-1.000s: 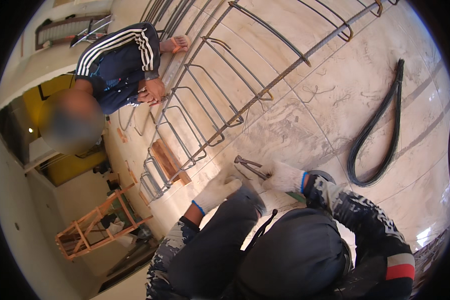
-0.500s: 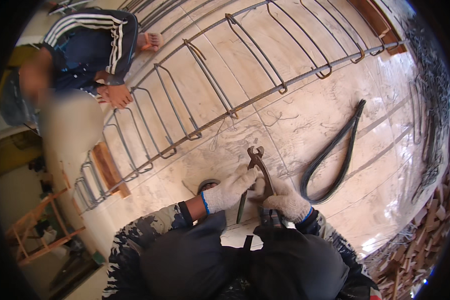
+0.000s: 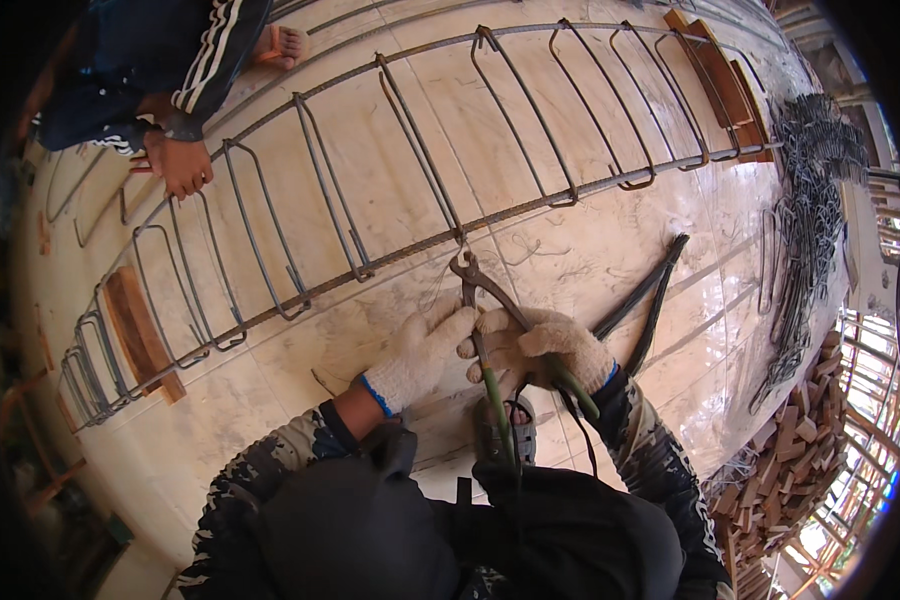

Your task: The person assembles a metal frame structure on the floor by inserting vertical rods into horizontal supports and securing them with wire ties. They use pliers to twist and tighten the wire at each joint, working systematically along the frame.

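Green-handled end-cutting pincers (image 3: pixel 497 284) reach forward, their jaws at a wire tie just below the near long bar of a rebar cage (image 3: pixel 410 242). My gloved right hand (image 3: pixel 560 350) wraps the right handle, its fingers stretching across to the left one; the handles are spread apart. Fingertips of my gloved left hand (image 3: pixel 420 355) press together against the pincers' left side below the jaws. Whether they also pinch a wire is hidden. A looped bundle of black tie wire (image 3: pixel 670 262) lies on the floor beside my right hand, partly covered by it.
At the upper left, a co-worker's hand (image 3: pixel 180 166) rests on the cage's far bar. Wooden blocks (image 3: pixel 140 325) prop the cage near both ends. Bent stirrups (image 3: pixel 815 190) are heaped at the right, with a pile of wood offcuts (image 3: pixel 785 440) nearer me. My sandalled foot (image 3: pixel 515 415) is below the pincers.
The pincers have moved forward to the cage's near bar, and their handles have spread. My left hand has shifted from the handle toward the jaws. The view has swung right.
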The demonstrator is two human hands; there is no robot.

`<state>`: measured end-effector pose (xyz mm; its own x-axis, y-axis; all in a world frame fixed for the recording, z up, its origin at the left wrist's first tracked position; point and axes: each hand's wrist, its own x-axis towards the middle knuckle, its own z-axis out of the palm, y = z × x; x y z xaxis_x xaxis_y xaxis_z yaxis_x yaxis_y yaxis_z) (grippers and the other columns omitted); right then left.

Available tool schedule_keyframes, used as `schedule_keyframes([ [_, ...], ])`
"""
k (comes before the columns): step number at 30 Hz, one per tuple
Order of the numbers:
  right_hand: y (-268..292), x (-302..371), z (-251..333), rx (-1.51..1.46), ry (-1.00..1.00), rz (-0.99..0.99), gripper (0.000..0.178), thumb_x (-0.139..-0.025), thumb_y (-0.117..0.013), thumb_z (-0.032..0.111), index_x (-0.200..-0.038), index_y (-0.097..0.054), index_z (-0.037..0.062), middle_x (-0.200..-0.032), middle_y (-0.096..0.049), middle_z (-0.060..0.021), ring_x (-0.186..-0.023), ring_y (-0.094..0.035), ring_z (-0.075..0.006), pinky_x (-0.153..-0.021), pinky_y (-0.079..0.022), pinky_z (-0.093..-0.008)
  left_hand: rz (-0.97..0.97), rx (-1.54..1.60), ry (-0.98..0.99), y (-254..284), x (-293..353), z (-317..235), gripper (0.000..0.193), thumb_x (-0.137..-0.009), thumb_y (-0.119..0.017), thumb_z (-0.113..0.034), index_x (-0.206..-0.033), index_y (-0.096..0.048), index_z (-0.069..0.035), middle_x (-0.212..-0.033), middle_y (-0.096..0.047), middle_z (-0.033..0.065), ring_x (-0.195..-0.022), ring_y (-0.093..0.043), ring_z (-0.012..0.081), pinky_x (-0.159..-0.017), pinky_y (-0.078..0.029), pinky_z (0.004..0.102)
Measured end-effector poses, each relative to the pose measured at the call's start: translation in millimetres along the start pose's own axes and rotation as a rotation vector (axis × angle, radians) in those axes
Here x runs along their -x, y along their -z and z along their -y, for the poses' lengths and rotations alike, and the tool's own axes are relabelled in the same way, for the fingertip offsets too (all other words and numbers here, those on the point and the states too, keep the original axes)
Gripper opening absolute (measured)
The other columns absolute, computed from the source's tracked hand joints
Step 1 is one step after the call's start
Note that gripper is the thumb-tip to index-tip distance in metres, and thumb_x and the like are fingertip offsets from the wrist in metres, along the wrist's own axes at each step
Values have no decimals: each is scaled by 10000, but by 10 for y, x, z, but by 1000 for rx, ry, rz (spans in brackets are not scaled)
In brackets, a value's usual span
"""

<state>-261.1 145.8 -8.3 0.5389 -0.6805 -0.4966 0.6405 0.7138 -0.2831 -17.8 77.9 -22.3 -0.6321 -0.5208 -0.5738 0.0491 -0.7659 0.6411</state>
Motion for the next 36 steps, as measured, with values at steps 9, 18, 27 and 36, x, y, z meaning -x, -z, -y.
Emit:
schedule_keyframes([
  [9,-204,-9,150,53,24,-59,743,-983,-708,217,-1596,-514,-156,-1516,-662,-327,-1291,-739,-446,-1061,-653,-521,7,50,-39,-49,-42,-201,195,-1208,-597,-199,-1145,-692,-42,-980,-627,-2,-844,-552,88,-733,-540,318],
  [18,-163,1,197,142,34,-29,738,-974,-683,202,-1590,-485,-154,-1530,-633,-369,-1336,-719,-521,-1076,-653,-603,-177,-251,-338,79,-152,-44,224,-1180,-655,-201,-1085,-747,-20,-941,-673,-25,-900,-617,90,-818,-542,306],
  [27,-64,191,350,31,60,-1,767,-925,-654,122,-1610,-465,-168,-1585,-568,-443,-1395,-668,-580,-1071,-642,-682,-275,-516,-361,211,-87,-360,261,-1196,-644,-246,-1148,-734,-6,-1061,-748,27,-1035,-681,140,-974,-567,345],
  [36,-46,130,481,-36,-117,264,773,-982,-632,110,-1638,-382,-216,-1590,-517,-482,-1430,-593,-668,-1099,-596,-747,-248,-288,-272,263,-58,-452,288,-1190,-666,-270,-1104,-739,-5,-996,-765,32,-909,-688,112,-872,-578,293],
])
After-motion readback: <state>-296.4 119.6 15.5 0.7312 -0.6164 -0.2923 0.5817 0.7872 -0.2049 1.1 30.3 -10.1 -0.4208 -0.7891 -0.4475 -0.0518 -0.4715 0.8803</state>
